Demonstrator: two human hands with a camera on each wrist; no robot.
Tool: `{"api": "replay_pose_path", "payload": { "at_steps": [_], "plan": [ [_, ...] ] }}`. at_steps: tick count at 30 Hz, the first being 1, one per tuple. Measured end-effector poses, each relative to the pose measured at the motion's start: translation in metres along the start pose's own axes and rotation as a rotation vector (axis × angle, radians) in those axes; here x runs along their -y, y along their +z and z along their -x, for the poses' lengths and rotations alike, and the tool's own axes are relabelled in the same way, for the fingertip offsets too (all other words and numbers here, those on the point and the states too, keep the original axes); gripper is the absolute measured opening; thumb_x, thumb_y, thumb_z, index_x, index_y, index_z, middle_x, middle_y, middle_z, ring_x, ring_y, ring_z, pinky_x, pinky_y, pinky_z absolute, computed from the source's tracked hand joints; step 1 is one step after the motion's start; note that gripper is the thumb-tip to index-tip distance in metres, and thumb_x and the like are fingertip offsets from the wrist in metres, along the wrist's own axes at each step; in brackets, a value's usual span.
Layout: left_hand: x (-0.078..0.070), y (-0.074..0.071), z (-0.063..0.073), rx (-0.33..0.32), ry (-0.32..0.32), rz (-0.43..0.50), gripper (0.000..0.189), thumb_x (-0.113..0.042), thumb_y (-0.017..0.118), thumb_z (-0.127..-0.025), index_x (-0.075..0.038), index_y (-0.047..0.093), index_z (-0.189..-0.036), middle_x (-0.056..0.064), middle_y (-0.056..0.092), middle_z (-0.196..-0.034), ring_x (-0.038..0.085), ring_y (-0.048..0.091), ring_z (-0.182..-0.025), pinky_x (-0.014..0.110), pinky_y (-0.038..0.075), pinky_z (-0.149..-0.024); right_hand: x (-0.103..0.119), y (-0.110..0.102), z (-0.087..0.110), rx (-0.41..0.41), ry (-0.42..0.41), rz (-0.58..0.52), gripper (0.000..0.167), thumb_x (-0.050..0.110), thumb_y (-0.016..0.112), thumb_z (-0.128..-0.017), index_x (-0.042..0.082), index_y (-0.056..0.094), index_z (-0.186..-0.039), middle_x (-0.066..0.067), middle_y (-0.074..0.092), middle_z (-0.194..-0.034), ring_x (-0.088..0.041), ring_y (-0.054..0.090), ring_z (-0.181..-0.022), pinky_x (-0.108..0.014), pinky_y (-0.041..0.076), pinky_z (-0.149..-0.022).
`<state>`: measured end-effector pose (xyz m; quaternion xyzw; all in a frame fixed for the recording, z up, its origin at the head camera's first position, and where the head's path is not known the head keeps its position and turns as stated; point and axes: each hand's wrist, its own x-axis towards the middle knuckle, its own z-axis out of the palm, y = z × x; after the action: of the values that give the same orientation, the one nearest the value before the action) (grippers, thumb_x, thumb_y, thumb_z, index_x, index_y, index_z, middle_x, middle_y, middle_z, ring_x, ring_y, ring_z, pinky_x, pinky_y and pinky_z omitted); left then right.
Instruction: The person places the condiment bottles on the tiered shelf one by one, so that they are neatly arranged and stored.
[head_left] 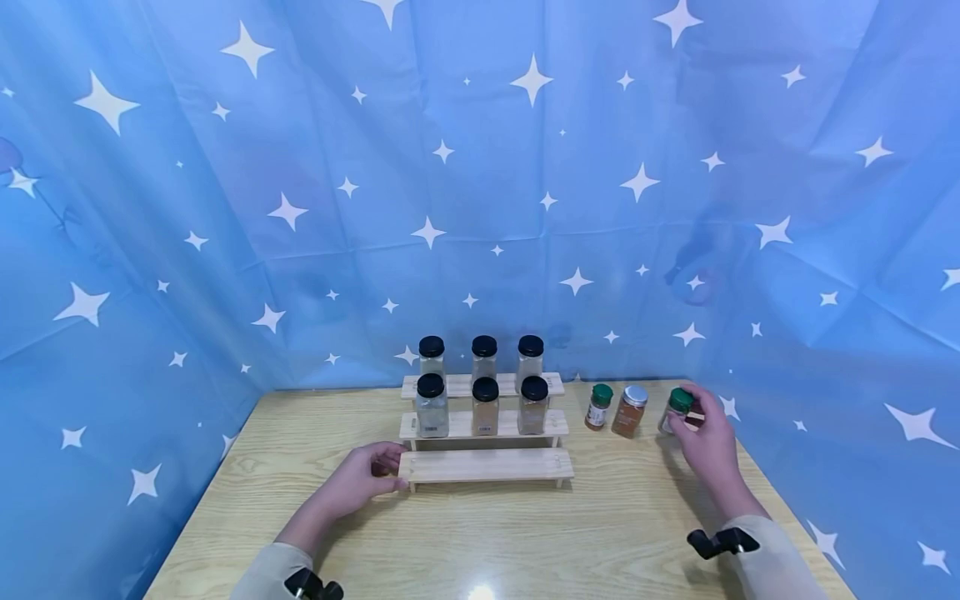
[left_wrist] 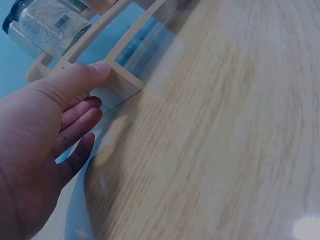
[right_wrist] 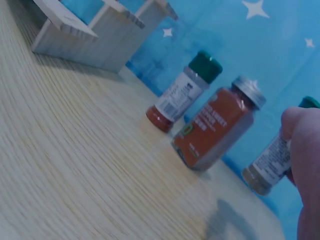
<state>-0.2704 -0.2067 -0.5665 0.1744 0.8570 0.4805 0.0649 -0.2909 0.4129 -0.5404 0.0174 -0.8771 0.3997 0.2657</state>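
A wooden three-tier spice rack stands on the table, with black-capped glass jars upright on its middle and upper tiers. My left hand grips the left end of its lowest tier; in the left wrist view the thumb lies on the wood and the other fingers curl below. At the right, my right hand holds a green-capped spice jar between thumb and fingers. The right wrist view shows this labelled jar slightly tilted, partly hidden by the hand.
Between rack and right hand stand another green-capped spice jar and a silver-capped jar of red-orange powder. A blue star-patterned curtain hangs behind and beside the wood-grain table.
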Motion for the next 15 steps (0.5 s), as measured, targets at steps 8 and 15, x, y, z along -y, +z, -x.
{"api": "replay_pose_path", "payload": {
  "at_steps": [8, 15],
  "plan": [
    [0.000, 0.001, 0.000, 0.002, -0.002, 0.002, 0.056, -0.023, 0.094, -0.091, -0.004, 0.071, -0.139, 0.000, 0.076, -0.118, 0.021, 0.070, -0.110, 0.042, 0.057, -0.098, 0.020, 0.001, 0.010, -0.018, -0.036, -0.032, 0.054, -0.001, 0.074, -0.101, 0.005, 0.057, -0.152, -0.015, 0.063, -0.135, 0.005, 0.053, -0.112, -0.005, 0.047, -0.088],
    [0.000, 0.000, 0.000, -0.002, -0.006, -0.002, 0.057, -0.024, 0.094, -0.091, -0.005, 0.071, -0.139, 0.000, 0.076, -0.118, 0.020, 0.070, -0.109, 0.039, 0.057, -0.097, 0.042, 0.009, 0.020, 0.041, -0.029, -0.086, 0.054, -0.001, 0.075, -0.101, 0.005, 0.055, -0.152, -0.015, 0.066, -0.131, 0.002, 0.057, -0.112, -0.007, 0.048, -0.089]
  ]
}}
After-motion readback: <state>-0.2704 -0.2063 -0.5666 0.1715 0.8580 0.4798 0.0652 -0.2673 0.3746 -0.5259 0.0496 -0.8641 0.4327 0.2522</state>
